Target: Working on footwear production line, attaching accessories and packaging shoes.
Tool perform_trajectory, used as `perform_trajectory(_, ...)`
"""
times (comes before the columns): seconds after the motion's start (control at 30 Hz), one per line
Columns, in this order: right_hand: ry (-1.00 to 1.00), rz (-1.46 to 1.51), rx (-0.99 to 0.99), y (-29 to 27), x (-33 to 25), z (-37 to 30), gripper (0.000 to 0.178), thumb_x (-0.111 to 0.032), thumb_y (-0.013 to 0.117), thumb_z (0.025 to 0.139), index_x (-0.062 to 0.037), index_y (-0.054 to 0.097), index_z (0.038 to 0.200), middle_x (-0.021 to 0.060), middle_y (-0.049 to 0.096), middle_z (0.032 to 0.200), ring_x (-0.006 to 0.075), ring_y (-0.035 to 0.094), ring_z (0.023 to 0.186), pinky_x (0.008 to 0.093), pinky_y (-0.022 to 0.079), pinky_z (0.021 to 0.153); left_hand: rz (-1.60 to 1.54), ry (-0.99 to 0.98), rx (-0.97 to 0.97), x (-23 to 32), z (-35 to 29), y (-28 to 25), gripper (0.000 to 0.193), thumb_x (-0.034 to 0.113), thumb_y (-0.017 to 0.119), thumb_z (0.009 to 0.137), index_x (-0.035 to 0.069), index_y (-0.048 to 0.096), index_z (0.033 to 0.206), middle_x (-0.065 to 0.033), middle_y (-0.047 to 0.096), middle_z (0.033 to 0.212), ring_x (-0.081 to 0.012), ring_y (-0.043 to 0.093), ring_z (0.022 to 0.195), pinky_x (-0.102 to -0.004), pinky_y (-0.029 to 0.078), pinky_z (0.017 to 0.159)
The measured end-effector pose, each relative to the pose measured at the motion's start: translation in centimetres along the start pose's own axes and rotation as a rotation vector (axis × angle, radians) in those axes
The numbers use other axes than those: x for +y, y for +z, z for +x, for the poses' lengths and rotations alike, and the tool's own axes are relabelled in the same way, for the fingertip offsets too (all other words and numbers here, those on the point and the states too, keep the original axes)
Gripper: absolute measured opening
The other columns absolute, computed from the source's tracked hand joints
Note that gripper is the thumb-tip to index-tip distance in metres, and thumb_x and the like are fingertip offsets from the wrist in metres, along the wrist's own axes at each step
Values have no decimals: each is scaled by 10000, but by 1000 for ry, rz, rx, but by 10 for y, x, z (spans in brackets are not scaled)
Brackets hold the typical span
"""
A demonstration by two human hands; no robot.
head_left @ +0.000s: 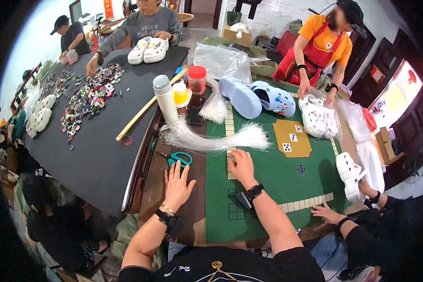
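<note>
Across left edge of green mat [216,211] lay white strand bundle [211,142], just beyond right hand [243,168], loosely bent, seemingly empty. Left hand [176,189] spread wide beside teal scissors [173,157]. Step looked like pause before handling strands; next grasp probably called for keeping them together.

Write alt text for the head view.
The wearer's left hand is spread beside teal-handled scissors, and the right hand rests on a green mat near a bundle of white strands. Blue clogs lie beyond; a person in orange handles white clogs, and at left a dark table bears small colourful pieces.
</note>
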State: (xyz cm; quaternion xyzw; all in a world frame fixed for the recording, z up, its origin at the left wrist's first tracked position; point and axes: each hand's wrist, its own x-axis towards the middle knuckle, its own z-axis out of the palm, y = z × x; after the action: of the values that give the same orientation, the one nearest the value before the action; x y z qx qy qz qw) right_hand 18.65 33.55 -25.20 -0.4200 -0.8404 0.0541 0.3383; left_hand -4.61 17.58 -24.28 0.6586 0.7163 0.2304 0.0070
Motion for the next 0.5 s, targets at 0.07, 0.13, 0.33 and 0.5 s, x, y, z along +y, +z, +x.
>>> perform_trajectory(0.07,-20,52,9,3,0,0,257,-137,659,771,-53,637,1013,99,584,1101,320,533,985,414,462,861,-38,-19,33,-1,-5,2,589,325,643,870,104,455,1382,-208,313,1491,-423,296,1354,-570,241,1097)
perform_trajectory(0.13,-27,58,-4,4,-2,2,251,-132,654,771,-54,639,1009,98,585,1099,318,533,981,415,463,858,-58,-33,36,-4,-9,4,584,326,641,873,102,457,1380,-209,316,1490,-422,296,1355,-567,239,1099)
perform_trajectory(0.33,-27,84,-38,8,-4,0,198,-121,634,781,-67,657,971,98,595,1071,315,543,964,415,468,843,-19,-66,58,-3,-20,9,575,338,648,856,103,483,1353,-200,342,1472,-406,320,1341,-586,250,1086)
perform_trajectory(0.5,216,413,-117,-4,9,8,173,-182,619,853,-21,679,878,164,666,820,307,649,754,376,508,674,1,-97,37,5,-35,11,567,340,635,866,93,479,1352,-204,345,1466,-406,322,1338,-585,249,1087)
